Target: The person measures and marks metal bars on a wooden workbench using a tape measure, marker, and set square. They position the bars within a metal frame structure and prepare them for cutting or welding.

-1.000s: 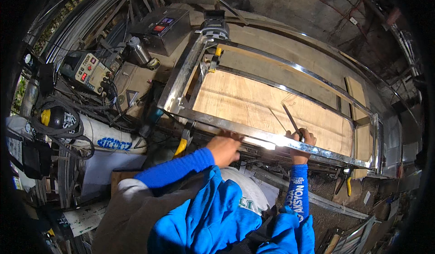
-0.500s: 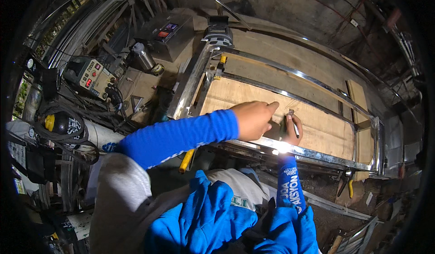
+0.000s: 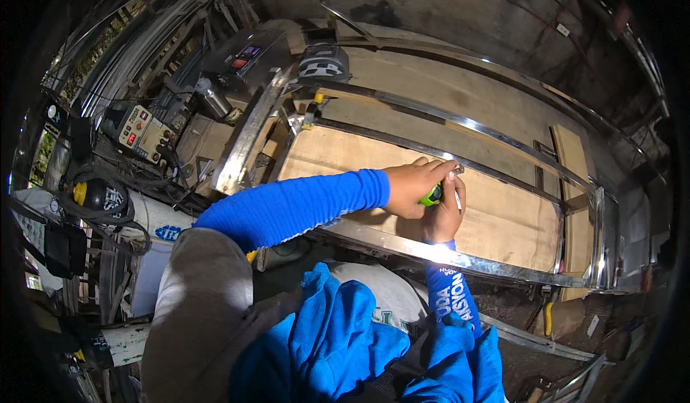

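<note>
My left hand (image 3: 413, 187) is closed round a bright green tape measure (image 3: 432, 195), most of which its fingers hide. Close against it, my right hand (image 3: 444, 214) is closed on a slim white marker pen (image 3: 458, 200) that points down along the fingers. A small metal piece (image 3: 458, 169) shows at the fingertips where the hands meet; which hand grips it is unclear. Both hands are over a plywood panel (image 3: 503, 220), inside a shiny rectangular metal tube frame (image 3: 402, 247).
A yellow-handled clamp (image 3: 314, 108) sits at the frame's far left corner. On the left are a welding machine (image 3: 142, 131), a steel flask (image 3: 213, 98) and a cable-wrapped cylinder (image 3: 100, 200). A grey-and-black case (image 3: 323, 63) stands behind the frame. Another yellow handle (image 3: 548, 319) hangs front right.
My hands have come together, the right moving slightly left and up. The green tape measure now shows in my left hand. The view has shifted, so the frame's left end appears farther left.
</note>
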Demonstrator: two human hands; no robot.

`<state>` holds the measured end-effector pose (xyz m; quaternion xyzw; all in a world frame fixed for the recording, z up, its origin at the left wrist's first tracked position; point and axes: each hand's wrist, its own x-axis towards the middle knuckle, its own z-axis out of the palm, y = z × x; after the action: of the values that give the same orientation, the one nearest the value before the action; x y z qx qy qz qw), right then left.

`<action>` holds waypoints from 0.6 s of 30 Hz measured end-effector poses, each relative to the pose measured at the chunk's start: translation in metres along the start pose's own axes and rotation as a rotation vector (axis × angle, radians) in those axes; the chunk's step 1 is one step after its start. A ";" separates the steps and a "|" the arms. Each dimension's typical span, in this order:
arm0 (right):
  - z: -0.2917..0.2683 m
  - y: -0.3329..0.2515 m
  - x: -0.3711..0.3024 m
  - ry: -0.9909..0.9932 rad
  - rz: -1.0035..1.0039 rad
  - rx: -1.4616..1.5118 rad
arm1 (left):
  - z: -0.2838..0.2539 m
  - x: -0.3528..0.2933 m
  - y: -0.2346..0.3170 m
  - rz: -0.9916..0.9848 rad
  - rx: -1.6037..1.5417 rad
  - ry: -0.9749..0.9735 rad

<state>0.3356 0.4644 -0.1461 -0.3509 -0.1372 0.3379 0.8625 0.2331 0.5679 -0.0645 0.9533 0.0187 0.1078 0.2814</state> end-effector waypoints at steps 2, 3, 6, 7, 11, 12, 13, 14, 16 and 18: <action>-0.016 -0.015 0.003 0.047 -0.039 -0.164 | -0.012 0.000 0.005 -0.019 0.052 -0.052; -0.018 -0.027 0.003 0.068 -0.058 -0.249 | -0.019 0.000 0.006 -0.028 0.076 -0.074; -0.049 -0.045 0.024 0.165 -0.139 -0.319 | -0.021 -0.005 -0.009 -0.112 0.090 -0.161; -0.056 -0.053 0.030 0.192 -0.143 -0.300 | -0.022 -0.007 -0.012 -0.159 0.080 -0.188; -0.102 -0.096 0.062 0.316 -0.224 -0.382 | -0.015 -0.006 -0.026 -0.198 -0.024 -0.225; -0.112 -0.108 0.068 0.331 -0.250 -0.357 | -0.014 -0.003 -0.023 -0.208 -0.022 -0.254; -0.116 -0.118 0.071 0.342 -0.267 -0.329 | -0.014 -0.002 -0.017 -0.229 -0.019 -0.284; -0.116 -0.125 0.075 0.453 -0.225 -0.319 | -0.012 -0.003 -0.013 -0.248 -0.019 -0.312; -0.130 -0.138 0.083 0.517 -0.278 -0.332 | -0.003 -0.005 -0.006 -0.280 0.055 -0.249; -0.155 -0.156 0.090 0.570 -0.355 -0.371 | 0.005 -0.001 -0.013 -0.214 0.151 -0.147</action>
<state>0.5511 0.3638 -0.1486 -0.5517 -0.0093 0.0416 0.8329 0.2340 0.5761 -0.0761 0.9697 0.1078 0.0052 0.2194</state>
